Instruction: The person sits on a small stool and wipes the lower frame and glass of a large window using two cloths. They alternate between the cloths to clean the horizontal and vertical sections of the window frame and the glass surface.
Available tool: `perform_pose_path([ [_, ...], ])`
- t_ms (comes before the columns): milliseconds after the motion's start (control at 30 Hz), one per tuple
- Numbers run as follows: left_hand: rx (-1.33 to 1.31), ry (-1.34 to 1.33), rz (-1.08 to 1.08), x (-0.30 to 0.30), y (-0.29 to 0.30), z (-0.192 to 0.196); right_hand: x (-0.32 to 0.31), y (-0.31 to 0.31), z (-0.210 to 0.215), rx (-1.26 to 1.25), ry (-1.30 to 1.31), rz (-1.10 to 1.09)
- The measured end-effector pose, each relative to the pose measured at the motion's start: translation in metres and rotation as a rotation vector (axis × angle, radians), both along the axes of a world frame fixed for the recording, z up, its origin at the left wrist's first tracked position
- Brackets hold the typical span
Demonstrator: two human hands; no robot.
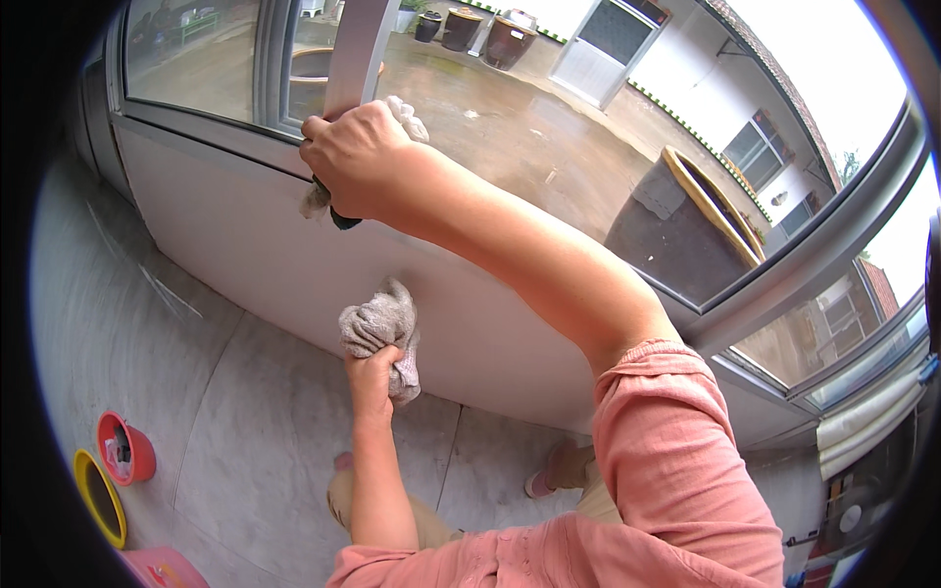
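Note:
My left hand [371, 380] hangs low in front of the white wall below the window, its fingers closed round a bunched grey rag [380, 321]. My right arm reaches up across the window, and my right hand [355, 157] is closed at the foot of the upright grey window frame [355, 59]. Pale bunched cloth [408, 120] sticks out beyond its knuckles. Under the palm a greyish tuft and a dark piece show; the hand hides how these parts join.
Past the glass lies a wet yard with a large dark jar [686, 230] close to the window. On the tiled floor at lower left stand a red bucket [127, 451], a yellow-rimmed container [100, 498] and a pink container [162, 566]. A window sill runs along the white wall [235, 216].

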State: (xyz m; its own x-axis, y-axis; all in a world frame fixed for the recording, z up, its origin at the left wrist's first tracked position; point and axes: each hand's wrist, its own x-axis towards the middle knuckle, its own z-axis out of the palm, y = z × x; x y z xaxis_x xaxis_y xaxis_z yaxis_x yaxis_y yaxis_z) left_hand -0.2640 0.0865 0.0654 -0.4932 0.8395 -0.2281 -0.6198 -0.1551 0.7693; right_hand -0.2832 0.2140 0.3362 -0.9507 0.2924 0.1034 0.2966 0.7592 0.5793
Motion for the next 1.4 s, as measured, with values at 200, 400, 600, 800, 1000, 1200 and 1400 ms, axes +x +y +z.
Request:
perform_pose_path([
  [200,0.003,0.041,-0.06,0.017,-0.005,0.002,0.102,-0.023,-0.001,0.012,0.039,-0.124],
  [400,-0.012,0.122,-0.142,0.025,-0.004,-0.022,0.197,-0.053,-0.008,0.134,0.009,-0.241],
  [600,-0.011,0.191,-0.181,0.036,0.001,-0.038,0.287,-0.079,-0.012,0.104,0.057,-0.361],
  [800,-0.066,0.238,-0.247,0.047,0.008,-0.06,0.375,-0.112,-0.011,0.072,0.079,-0.522],
  [1000,-0.118,0.31,-0.302,0.059,0.007,-0.065,0.439,-0.137,-0.011,0.044,0.106,-0.644],
  [1200,-0.194,0.346,-0.352,0.08,0.005,-0.07,0.496,-0.154,-0.023,0.068,0.193,-0.738],
  [1400,-0.231,0.398,-0.456,0.082,-0.016,-0.061,0.515,-0.158,-0.033,0.059,0.275,-0.745],
])
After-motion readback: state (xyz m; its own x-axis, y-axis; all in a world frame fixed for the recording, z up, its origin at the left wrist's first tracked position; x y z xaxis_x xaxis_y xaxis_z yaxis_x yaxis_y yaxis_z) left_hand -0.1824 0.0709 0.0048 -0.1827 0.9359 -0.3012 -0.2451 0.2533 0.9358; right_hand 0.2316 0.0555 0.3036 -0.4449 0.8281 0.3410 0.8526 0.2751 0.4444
